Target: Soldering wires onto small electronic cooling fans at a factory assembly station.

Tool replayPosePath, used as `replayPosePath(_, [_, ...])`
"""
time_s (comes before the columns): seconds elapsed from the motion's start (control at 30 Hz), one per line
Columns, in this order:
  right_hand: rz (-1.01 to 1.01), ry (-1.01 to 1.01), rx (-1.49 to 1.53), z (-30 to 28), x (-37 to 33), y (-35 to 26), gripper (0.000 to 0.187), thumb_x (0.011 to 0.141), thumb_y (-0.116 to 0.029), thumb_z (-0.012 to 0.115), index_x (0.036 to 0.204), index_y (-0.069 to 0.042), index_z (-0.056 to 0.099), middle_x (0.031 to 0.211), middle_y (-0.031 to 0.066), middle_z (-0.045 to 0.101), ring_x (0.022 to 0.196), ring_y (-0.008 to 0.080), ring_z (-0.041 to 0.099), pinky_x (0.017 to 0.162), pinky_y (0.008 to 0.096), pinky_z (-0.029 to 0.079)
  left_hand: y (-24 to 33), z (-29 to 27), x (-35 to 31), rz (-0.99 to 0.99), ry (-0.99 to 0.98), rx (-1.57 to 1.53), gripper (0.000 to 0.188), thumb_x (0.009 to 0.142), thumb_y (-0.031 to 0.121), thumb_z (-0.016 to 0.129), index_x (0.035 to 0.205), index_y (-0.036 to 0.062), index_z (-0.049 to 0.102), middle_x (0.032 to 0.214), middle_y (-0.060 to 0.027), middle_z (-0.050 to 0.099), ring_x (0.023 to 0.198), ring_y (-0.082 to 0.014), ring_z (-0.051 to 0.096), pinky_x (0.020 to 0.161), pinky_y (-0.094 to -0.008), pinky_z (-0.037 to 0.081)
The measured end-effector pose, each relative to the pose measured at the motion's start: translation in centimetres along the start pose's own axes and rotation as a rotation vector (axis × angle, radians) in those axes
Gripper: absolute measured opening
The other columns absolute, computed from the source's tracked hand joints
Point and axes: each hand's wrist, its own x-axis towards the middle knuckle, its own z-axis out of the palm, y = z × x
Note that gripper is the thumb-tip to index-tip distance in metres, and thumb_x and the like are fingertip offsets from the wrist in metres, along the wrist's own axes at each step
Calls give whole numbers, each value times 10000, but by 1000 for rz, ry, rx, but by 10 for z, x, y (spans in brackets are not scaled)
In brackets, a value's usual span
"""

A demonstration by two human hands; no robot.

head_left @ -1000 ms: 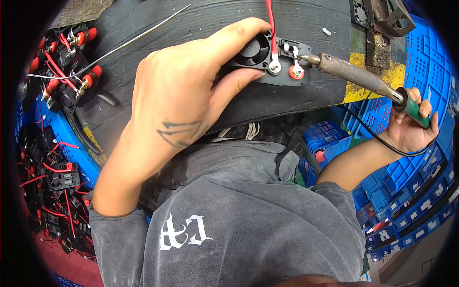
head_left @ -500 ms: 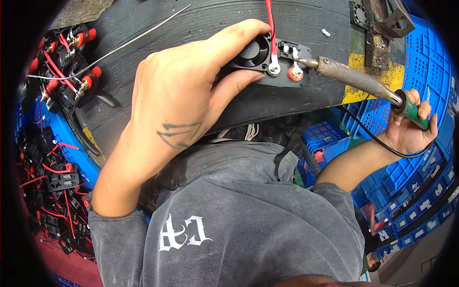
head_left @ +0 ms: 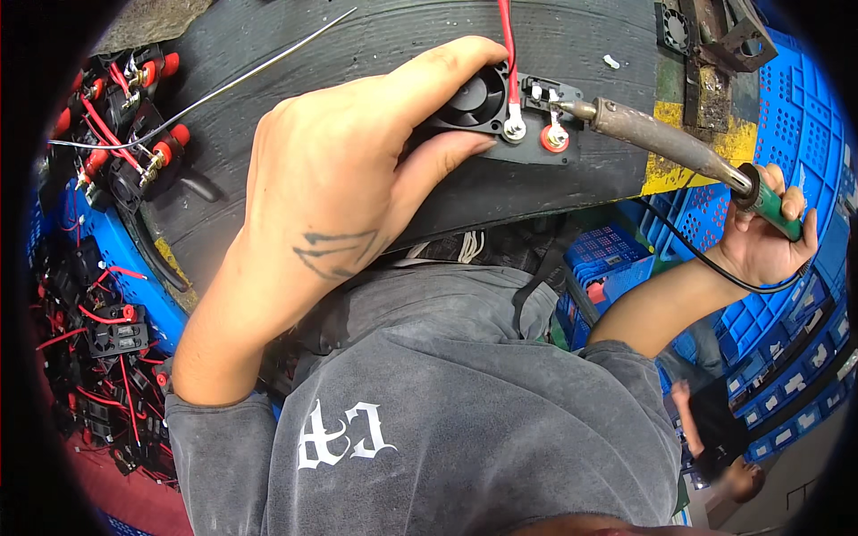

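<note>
Between its thumb and fingers my left hand (head_left: 357, 152) grips a small black cooling fan (head_left: 474, 98) fixed to a black panel (head_left: 527, 152). The panel lies on the dark bench mat and carries two metal terminals. A red wire (head_left: 508, 45) runs up from the left terminal; a red ring (head_left: 555, 138) surrounds the right one. My right hand (head_left: 769, 232) is closed round the green handle of a soldering iron (head_left: 661, 138). Its tip rests at the small metal tab above the red-ringed terminal; whether it touches is too small to tell.
Wired panels with red caps (head_left: 134, 116) lie at the bench's left. A solder wire (head_left: 241, 76) stretches over them. Below stands a blue crate (head_left: 134, 277) beside heaped wired parts (head_left: 107, 357). A metal bracket (head_left: 733, 45) and blue crates (head_left: 795, 116) are at right. Another person (head_left: 715, 429) is behind.
My hands and the iron hold nearly the same place, with the panel shifted very slightly. At the lower right the other person has come further into view.
</note>
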Motion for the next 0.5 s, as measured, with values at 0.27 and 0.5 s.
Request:
replayPosePath(0.27, [1, 25, 13, -2, 1, 4, 342, 830, -379, 516, 695, -78, 602, 803, 154, 438, 569, 230, 443, 384, 236, 348, 1, 0, 0, -1, 2, 10, 510, 741, 40, 707, 1229, 123, 584, 1093, -41, 662, 545, -63, 449, 528, -203, 395])
replayPosePath(0.5, [-6, -1, -5, -2, 1, 1, 348, 824, -388, 515, 692, -78, 600, 816, 176, 451, 564, 237, 453, 378, 236, 345, 0, 1, 0, 9, 12, 22, 511, 738, 50, 713, 1227, 131, 587, 987, -43, 664, 540, -68, 436, 522, -210, 387])
